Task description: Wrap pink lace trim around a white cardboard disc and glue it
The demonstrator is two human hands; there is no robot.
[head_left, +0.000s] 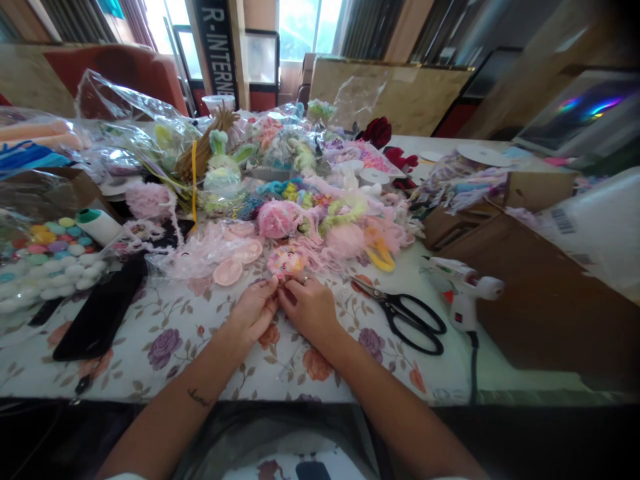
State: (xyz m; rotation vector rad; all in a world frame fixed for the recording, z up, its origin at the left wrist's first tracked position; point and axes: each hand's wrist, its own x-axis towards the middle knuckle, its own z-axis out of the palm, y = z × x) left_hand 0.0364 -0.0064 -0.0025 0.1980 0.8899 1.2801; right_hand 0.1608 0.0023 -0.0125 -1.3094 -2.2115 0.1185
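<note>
My left hand (256, 308) and my right hand (309, 308) meet over the floral tablecloth (200, 347), both with fingers pinched closed. Between and just beyond the fingertips is a small doll-like craft figure (286, 261) with a smiling face and a pink and yellow fluffy edge. Both hands grip its lower end, and the exact hold is hidden by the fingers. Pale pink oval pieces (229, 271) lie left of the figure. Pink yarn strands (325, 257) spread behind and to its right. Black-handled scissors (407, 320) rest to the right of my right hand.
A white glue gun (465, 293) with a cord stands by a cardboard box (540, 287) on the right. A black phone (100, 313) and a bag of pompoms (55, 260) lie left. Yarn balls (277, 219), spools (374, 177) and plastic wrapping heap up behind.
</note>
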